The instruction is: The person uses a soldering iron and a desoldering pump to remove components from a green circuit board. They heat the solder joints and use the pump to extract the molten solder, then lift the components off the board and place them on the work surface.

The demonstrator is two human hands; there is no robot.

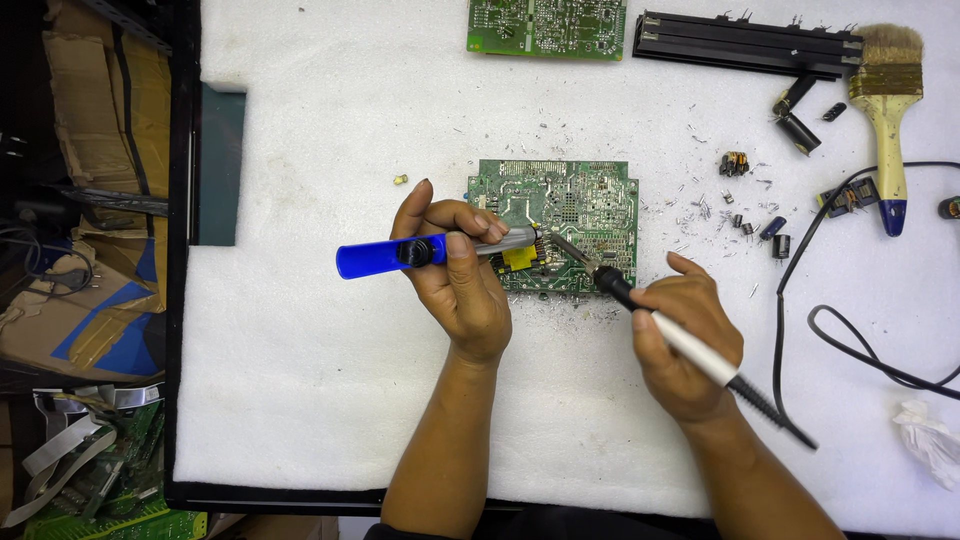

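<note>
A green circuit board (580, 200) lies solder side up on white foam in the middle of the head view. My left hand (455, 275) grips a blue and grey desoldering pump (375, 256), its tip resting at a yellow part (519, 259) on the board's near edge. My right hand (685, 335) holds a soldering iron (690, 345) with a white handle like a pen. Its metal tip (570, 250) touches the board just right of the pump's tip.
A second green board (545, 25) and a black heat sink rail (745, 45) lie at the far edge. A paintbrush (885, 110), loose capacitors (795, 125) and small parts are scattered right. A black cord (800, 260) loops right. Cardboard (85, 180) is on the left.
</note>
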